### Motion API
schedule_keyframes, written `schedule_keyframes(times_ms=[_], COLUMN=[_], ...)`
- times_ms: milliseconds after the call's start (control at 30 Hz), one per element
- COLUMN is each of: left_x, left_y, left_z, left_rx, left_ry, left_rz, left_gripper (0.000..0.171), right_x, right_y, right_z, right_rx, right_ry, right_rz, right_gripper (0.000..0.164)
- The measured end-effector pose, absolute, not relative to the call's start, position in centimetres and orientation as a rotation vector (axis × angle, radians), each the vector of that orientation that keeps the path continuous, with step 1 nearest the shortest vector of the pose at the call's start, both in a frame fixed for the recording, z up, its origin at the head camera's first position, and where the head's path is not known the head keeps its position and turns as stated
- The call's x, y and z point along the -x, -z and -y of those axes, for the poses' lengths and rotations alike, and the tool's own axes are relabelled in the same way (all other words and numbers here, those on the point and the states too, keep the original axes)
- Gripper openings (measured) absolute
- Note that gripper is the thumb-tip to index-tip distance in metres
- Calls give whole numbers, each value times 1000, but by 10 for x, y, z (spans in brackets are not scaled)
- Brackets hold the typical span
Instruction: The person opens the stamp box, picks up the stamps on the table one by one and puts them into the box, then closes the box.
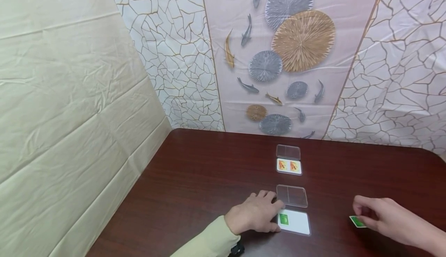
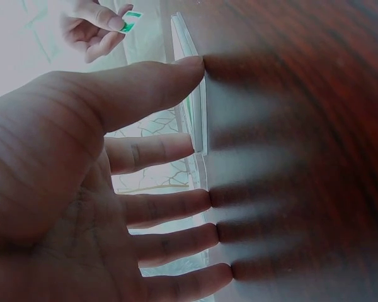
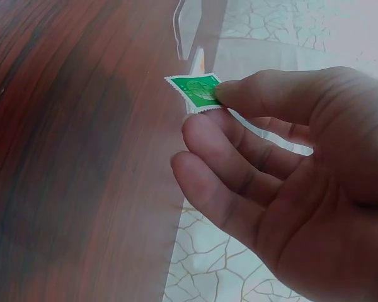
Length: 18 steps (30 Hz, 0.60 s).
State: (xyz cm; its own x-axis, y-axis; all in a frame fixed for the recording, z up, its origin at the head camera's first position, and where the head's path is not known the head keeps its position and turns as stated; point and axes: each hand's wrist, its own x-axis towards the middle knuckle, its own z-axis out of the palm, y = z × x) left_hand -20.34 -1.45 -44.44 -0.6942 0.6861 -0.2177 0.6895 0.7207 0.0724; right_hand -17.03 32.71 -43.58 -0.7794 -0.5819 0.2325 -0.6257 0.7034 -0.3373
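Note:
Between thumb and fingertips, my right hand [image 1: 388,218] pinches a small green stamp [image 3: 192,88] with white perforated edges, held to the right of the near case. That near case [image 1: 299,224] lies unfolded on the table, its clear lid [image 1: 292,196] toward the back. On its white insert, at the left, sits another green stamp [image 1: 284,219]. My left hand [image 1: 256,212] spreads along the case's left side. In the left wrist view, its thumb and index fingertip are at the case edge [image 2: 200,107], and the other fingertips touch the table.
Farther back on the dark red-brown table [image 1: 209,172] lies a second unfolded case [image 1: 289,172] holding two orange-and-yellow stamps [image 1: 295,166], its clear lid [image 1: 288,152] behind it. A patterned curtain [image 1: 237,94] hangs beyond the table's back edge, and a pale cloth [image 1: 80,113] along the left.

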Motion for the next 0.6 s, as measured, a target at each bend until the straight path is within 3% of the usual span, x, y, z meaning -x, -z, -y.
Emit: schedule_keyframes(times_ms=[600], left_x=[203], left_y=[442], left_z=[13], left_rx=[-1102], left_ry=[32], left_rz=[-2701], left_gripper=[53], right_x=[175], right_y=[432], right_z=[-301], right_rx=[-1002], right_ry=[-811], right_rz=[2893], right_gripper=[30])
